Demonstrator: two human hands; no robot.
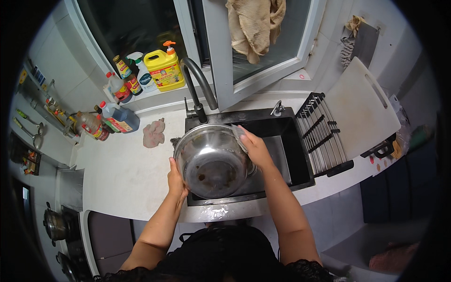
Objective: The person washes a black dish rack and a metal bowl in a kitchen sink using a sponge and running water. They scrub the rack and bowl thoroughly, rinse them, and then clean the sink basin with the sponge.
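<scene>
A shiny round steel pot [213,152] is tipped over the left part of the black sink, its inside facing me. Dark brown spots show on its base. My left hand [176,181] is closed on the pot's left side, thumb along the wall. At the upper right rim, my right hand [255,146] is closed around a greyish cloth [238,135] that touches the pot; the fingertips are partly hidden. Behind the pot rises a dark grey faucet [199,84]. Water droplets lie on the counter edge below the pot.
The sink [300,162] has a roll-up rack [324,136] over its right end, beside a white cutting board [361,113]. A pink rag [154,133] lies on the left counter [117,171]. Bottles and a yellow jug [164,70] line the sill. An open window sash [263,70] juts inward.
</scene>
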